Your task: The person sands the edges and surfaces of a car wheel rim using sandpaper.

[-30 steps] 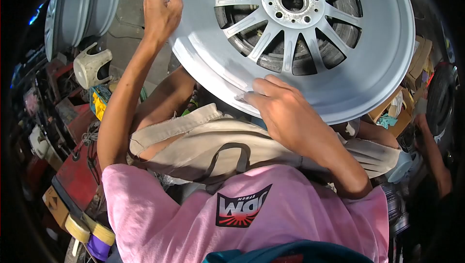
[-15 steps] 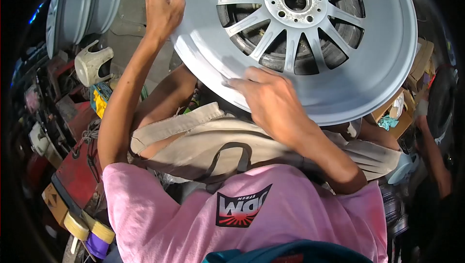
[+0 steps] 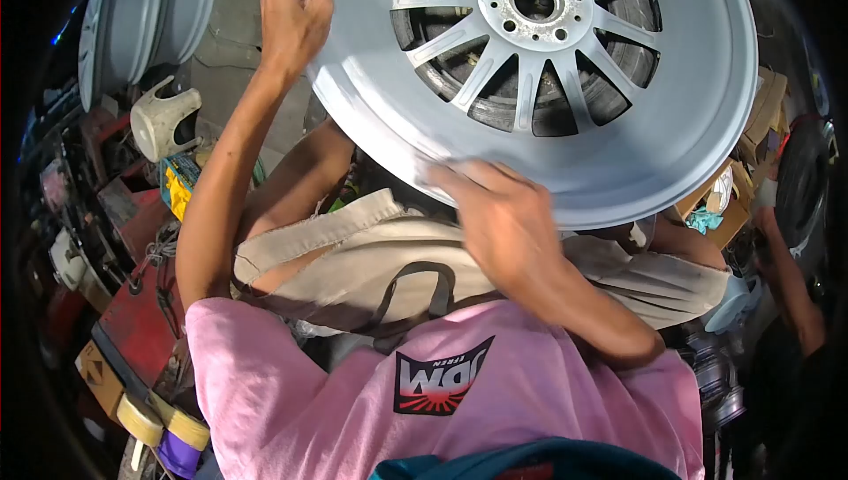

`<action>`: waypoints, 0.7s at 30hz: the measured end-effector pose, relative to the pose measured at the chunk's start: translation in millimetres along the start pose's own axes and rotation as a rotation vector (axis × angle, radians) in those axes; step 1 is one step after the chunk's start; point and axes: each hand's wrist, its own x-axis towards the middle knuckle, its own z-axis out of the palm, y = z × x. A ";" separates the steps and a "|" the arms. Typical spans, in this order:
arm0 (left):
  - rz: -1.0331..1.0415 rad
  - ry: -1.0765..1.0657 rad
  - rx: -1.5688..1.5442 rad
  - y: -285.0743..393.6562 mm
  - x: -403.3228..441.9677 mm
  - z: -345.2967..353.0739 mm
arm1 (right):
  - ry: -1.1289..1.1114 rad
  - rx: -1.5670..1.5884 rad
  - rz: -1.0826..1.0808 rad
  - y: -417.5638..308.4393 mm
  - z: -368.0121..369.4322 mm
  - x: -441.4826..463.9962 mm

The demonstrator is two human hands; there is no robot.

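A large grey-painted wheel rim (image 3: 636, 162) with several spokes lies face up across my lap at the top of the view. My left hand (image 3: 296, 25) holds its left edge, thumb up and fingers at the lip. At the rim's near left lip, my right hand (image 3: 503, 215) is closed, with its fingertips pressed to the painted surface. Motion smears these fingertips, and I cannot make out what small thing may be under them. Behind the spokes a dark tire (image 3: 495, 113) shows through the gaps.
More grey rims (image 3: 132, 25) stand at the upper left. Below them are a cream plastic part (image 3: 165, 118), a red metal box (image 3: 137, 325) and masking tape rolls (image 3: 141, 418). On the right are cardboard boxes (image 3: 738, 215), a black tire (image 3: 802, 184) and another person's arm (image 3: 786, 281).
My right hand has shifted slightly down and right along the rim's lip, and is now blurred. My left hand keeps its hold on the rim.
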 end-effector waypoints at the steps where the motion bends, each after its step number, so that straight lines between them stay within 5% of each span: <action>1: -0.001 -0.016 -0.012 -3.2 2.0 -0.6 | 0.021 0.053 0.013 -0.4 4.8 8.0; 8: -0.013 -0.029 0.058 -1.1 3.6 -2.9 | 0.134 0.047 -0.031 7.5 -5.0 -18.2; 13: -0.048 -0.034 0.004 1.1 3.2 -3.8 | -0.040 0.121 0.107 -7.9 9.3 22.0; 17: -0.015 -0.003 0.004 -9.2 3.1 1.9 | 0.142 0.045 -0.123 9.8 -1.0 -14.8; 21: -0.034 -0.037 -0.025 0.1 0.0 -0.4 | 0.026 0.178 0.101 -9.3 21.5 24.3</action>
